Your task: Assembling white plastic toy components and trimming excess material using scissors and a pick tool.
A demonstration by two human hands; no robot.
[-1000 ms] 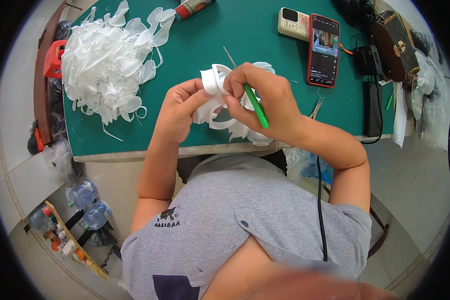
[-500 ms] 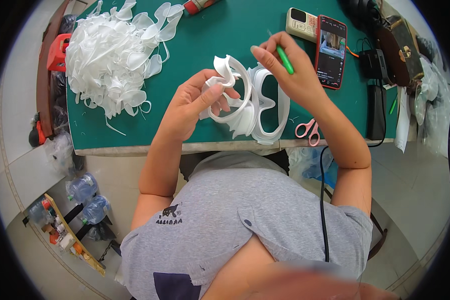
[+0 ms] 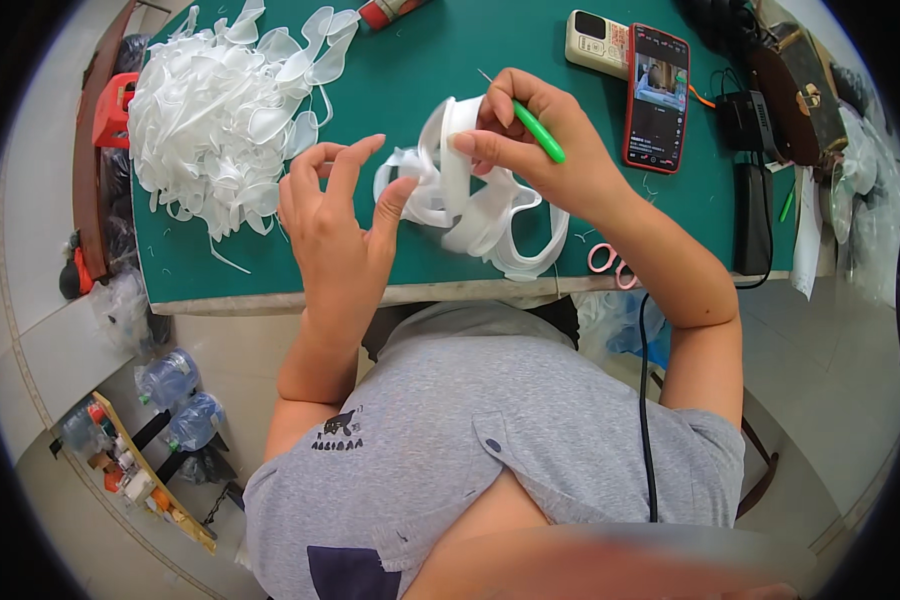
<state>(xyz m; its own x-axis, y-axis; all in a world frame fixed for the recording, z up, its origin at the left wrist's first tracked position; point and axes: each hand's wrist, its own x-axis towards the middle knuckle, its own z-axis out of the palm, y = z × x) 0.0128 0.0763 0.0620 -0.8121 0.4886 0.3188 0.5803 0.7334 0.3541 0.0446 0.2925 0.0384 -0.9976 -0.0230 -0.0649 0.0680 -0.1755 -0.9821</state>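
My right hand [image 3: 582, 165] pinches the rim of a white rubbery goggle-shaped piece [image 3: 456, 165] between thumb and fingers, tilting it up off the table. Tucked in the same hand is a green-handled tool [image 3: 539, 133], its thin metal tip pointing up and left. My left hand [image 3: 332, 230] is just left of the piece, fingers spread and holding nothing. Under and beside the held piece, partly hidden, lies another white goggle-shaped piece [image 3: 522, 268] on the green tabletop [image 3: 440, 60].
A heap of thin white, film-like scraps [image 3: 205, 120] covers the table's left side. Pink-handled scissors [image 3: 602, 258] lie near the front edge. At the back right are a red-cased phone [image 3: 658, 100] with its screen lit and a cream-coloured device [image 3: 592, 45]. A black cable [image 3: 646, 400] hangs down past the edge.
My left hand has let go of the white piece and moved left, opening. My right hand came down and left and took hold of its rim. The piece has turned more upright.
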